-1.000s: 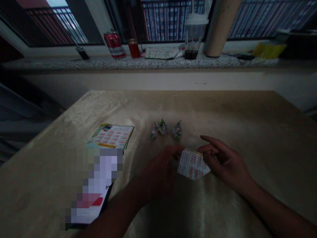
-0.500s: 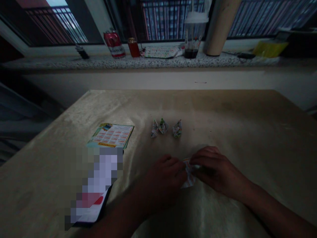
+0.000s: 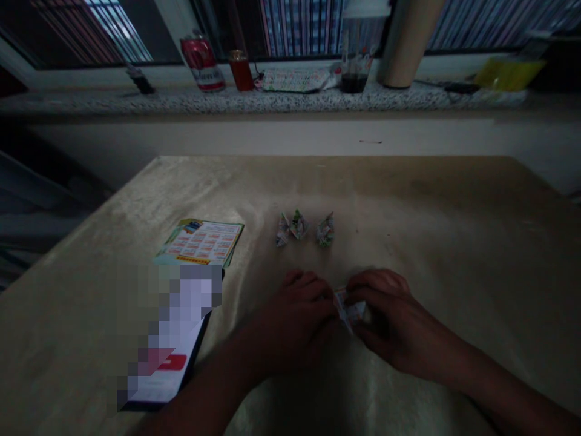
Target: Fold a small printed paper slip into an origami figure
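A small piece of printed paper (image 3: 351, 310), partly folded, lies between my hands low over the table. My left hand (image 3: 303, 321) is closed on its left edge, the fingertips mostly hidden from view. On the other side my right hand (image 3: 385, 318) pinches the paper between thumb and fingers. Beyond them stand three small folded paper shapes with pointed tips: one on the left (image 3: 282, 231), one beside it (image 3: 298, 225), and one apart on the right (image 3: 325, 230).
Left of my hands lies a phone (image 3: 179, 369), its screen partly blurred out. Behind it are printed cards (image 3: 204, 241). The stone windowsill (image 3: 172, 103) holds a red can (image 3: 202, 65), a small jar (image 3: 241, 71), a lidded cup (image 3: 356, 60) and a cardboard tube (image 3: 408, 45).
The paper has shifted in my fingers and its right part now stands up at an angle. My right thumb has moved lower. The view has tilted slightly downward.
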{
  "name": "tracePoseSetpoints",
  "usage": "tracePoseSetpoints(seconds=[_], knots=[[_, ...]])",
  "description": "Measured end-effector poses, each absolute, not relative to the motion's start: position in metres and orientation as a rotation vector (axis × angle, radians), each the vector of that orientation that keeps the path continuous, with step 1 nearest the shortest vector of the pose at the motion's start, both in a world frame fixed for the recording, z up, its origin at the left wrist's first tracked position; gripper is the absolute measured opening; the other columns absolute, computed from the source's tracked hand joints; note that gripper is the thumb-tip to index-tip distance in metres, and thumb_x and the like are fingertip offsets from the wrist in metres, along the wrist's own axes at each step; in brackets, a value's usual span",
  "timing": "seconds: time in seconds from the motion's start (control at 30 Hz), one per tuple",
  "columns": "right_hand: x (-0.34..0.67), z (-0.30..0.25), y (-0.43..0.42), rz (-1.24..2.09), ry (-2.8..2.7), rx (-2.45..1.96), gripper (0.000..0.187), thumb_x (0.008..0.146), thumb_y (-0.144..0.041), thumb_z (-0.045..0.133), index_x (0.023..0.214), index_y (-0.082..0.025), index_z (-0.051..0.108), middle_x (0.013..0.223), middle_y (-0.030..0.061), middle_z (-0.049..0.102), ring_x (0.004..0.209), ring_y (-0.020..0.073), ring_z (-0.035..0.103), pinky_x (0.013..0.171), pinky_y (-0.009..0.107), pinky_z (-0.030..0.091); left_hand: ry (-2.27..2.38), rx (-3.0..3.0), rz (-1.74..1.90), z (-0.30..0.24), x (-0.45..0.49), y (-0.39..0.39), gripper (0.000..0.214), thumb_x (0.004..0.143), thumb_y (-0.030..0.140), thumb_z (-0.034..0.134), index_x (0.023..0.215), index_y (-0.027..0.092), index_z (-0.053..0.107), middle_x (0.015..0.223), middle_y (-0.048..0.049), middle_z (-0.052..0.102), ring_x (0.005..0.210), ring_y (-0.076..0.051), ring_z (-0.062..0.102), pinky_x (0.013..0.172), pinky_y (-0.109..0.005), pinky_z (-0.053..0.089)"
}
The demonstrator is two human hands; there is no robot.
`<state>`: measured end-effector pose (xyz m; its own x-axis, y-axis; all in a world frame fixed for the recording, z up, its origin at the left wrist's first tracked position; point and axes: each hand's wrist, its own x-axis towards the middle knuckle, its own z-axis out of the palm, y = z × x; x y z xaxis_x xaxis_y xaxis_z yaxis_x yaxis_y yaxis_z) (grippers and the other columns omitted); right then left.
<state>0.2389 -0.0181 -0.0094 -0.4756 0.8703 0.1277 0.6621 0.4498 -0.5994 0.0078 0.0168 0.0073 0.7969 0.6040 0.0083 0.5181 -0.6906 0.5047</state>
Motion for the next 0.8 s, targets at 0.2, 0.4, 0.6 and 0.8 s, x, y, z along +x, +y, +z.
tracePoseSetpoints(seconds=[0.2, 0.4, 0.6, 0.8], knots=[[0.238, -0.010, -0.019, 0.642, -2.293, -1.336, 0.035, 0.079, -0.011, 0.068, 0.111, -0.025, 0.063, 0.119, 0.0056, 0.062, 0.119, 0.0270, 0.053, 0.104, 0.049, 0.036, 1.229, 2.303, 0.383, -0.008, 0.021, 0.011, 0.008, 0.089, 0.022, 0.065, 0.088, 0.019, 0.073, 0.136, -0.0125, 0.053, 0.131, -0.034, 0.046, 0.107, -0.057, 0.037], [0.243, -0.008, -0.019, 0.688, -2.308, -1.309, 0.041, 0.084, -0.012, 0.066, 0.122, -0.028, 0.062, 0.122, 0.0058, 0.062, 0.123, 0.0277, 0.053, 0.105, 0.048, 0.038, 1.336, 2.263, 0.417, -0.014, 0.028, 0.005, 0.008, 0.086, 0.021, 0.066, 0.081, 0.017, 0.071, 0.147, -0.0157, 0.046, 0.138, -0.038, 0.041, 0.109, -0.064, 0.035], [0.242, -0.010, -0.018, 0.667, -2.293, -1.322, 0.031, 0.089, -0.018, 0.067, 0.118, -0.028, 0.065, 0.119, 0.0057, 0.065, 0.119, 0.0279, 0.056, 0.103, 0.048, 0.039, 1.345, 2.270, 0.390, -0.011, 0.029, 0.005, 0.010, 0.089, 0.022, 0.064, 0.085, 0.016, 0.072, 0.148, -0.0166, 0.047, 0.137, -0.039, 0.042, 0.109, -0.065, 0.035], [0.239, -0.012, -0.018, 0.644, -2.280, -1.352, 0.033, 0.085, -0.016, 0.070, 0.116, -0.027, 0.066, 0.118, 0.0049, 0.065, 0.119, 0.0281, 0.055, 0.103, 0.050, 0.038, 1.359, 2.298, 0.356, -0.011, 0.030, 0.003, 0.012, 0.089, 0.024, 0.064, 0.088, 0.016, 0.072, 0.148, -0.0172, 0.047, 0.137, -0.038, 0.043, 0.110, -0.065, 0.035]])
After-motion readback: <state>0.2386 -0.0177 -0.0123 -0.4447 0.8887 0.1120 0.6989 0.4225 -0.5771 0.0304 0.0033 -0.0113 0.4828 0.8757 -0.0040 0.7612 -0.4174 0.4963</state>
